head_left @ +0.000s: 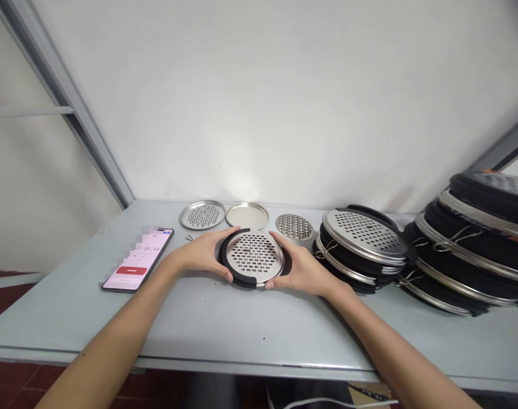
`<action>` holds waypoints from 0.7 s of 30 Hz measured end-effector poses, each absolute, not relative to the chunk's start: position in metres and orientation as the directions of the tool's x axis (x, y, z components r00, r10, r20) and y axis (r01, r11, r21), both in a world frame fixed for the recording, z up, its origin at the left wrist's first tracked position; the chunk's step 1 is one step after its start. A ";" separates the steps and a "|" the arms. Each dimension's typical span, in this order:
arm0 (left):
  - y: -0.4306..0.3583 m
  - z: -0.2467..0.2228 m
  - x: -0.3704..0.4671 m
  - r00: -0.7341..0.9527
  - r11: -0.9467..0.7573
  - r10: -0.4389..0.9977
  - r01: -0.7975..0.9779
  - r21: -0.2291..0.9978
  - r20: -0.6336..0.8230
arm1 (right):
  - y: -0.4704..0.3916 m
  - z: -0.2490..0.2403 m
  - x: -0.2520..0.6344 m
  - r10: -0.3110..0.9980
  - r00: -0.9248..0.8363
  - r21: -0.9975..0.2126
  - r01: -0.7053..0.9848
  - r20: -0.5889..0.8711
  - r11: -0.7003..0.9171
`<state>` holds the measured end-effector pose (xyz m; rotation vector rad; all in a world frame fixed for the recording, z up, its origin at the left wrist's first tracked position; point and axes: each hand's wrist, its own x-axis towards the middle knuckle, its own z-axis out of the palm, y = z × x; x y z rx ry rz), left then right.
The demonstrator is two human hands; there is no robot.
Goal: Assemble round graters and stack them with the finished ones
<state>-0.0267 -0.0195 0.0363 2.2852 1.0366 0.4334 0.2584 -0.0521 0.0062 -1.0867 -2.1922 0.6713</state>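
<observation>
Between my two hands is a round metal grater [257, 255] with rows of slots and black rims on its sides. My left hand [208, 253] curves around its left rim, thumb at the front and fingers at the back. From the right, my right hand [301, 264] grips the opposite edge the same way. Behind my hands lie a loose perforated grater disc [203, 216], a plain shallow metal lid [247, 216] and another disc with raised holes [295, 226]. A small wire loop [188, 238] shows beside my left hand.
At the right stands a stack of graters [363, 236] with wire clips, and beyond it a taller stack [476, 255]. A phone with a running timer [133, 264] lies on the left of the grey table [225, 335]. A white wall [259, 102] rises behind.
</observation>
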 end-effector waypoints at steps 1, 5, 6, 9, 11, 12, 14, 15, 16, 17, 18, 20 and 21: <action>-0.020 0.037 -0.026 0.646 -0.529 0.761 0.571 0.628 0.053 | -0.052 0.005 0.259 0.827 -0.489 -0.659 0.530 0.277 0.534; -0.022 0.041 -0.026 0.665 -0.550 0.744 0.558 0.622 0.061 | -0.049 -0.001 0.261 0.843 -0.485 -0.657 0.560 0.233 0.505; -0.023 0.042 -0.026 0.665 -0.551 0.744 0.560 0.619 0.060 | -0.049 -0.003 0.261 0.846 -0.483 -0.653 0.570 0.223 0.498; -0.024 0.042 -0.025 0.657 -0.547 0.753 0.580 0.604 0.050 | -0.049 -0.004 0.260 0.850 -0.480 -0.629 0.598 0.216 0.497; -0.024 0.042 -0.024 0.665 -0.547 0.746 0.581 0.603 0.036 | -0.049 -0.002 0.260 0.834 -0.497 -0.615 0.587 0.240 0.527; -0.025 0.041 -0.024 0.670 -0.545 0.742 0.579 0.607 0.027 | -0.050 -0.001 0.260 0.821 -0.510 -0.611 0.572 0.256 0.547; -0.025 0.041 -0.023 0.670 -0.533 0.742 0.581 0.615 0.011 | -0.050 0.002 0.261 0.800 -0.532 -0.611 0.545 0.277 0.574; -0.026 0.041 -0.023 0.665 -0.526 0.747 0.585 0.617 0.007 | -0.050 0.003 0.261 0.795 -0.538 -0.612 0.538 0.280 0.580; -0.026 0.041 -0.022 0.663 -0.523 0.749 0.587 0.618 0.005 | -0.050 0.004 0.262 0.793 -0.541 -0.612 0.535 0.282 0.582; -0.026 0.041 -0.022 0.663 -0.524 0.749 0.586 0.618 0.007 | -0.050 0.005 0.263 0.791 -0.542 -0.612 0.533 0.283 0.584; -0.026 0.041 -0.022 0.664 -0.527 0.747 0.584 0.617 0.010 | -0.050 0.005 0.263 0.789 -0.544 -0.611 0.531 0.286 0.588; -0.026 0.041 -0.022 0.668 -0.538 0.743 0.576 0.615 0.025 | -0.050 0.006 0.263 0.779 -0.553 -0.608 0.520 0.296 0.600; -0.026 0.040 -0.022 0.673 -0.546 0.739 0.568 0.616 0.035 | -0.050 0.006 0.263 0.773 -0.556 -0.607 0.512 0.304 0.608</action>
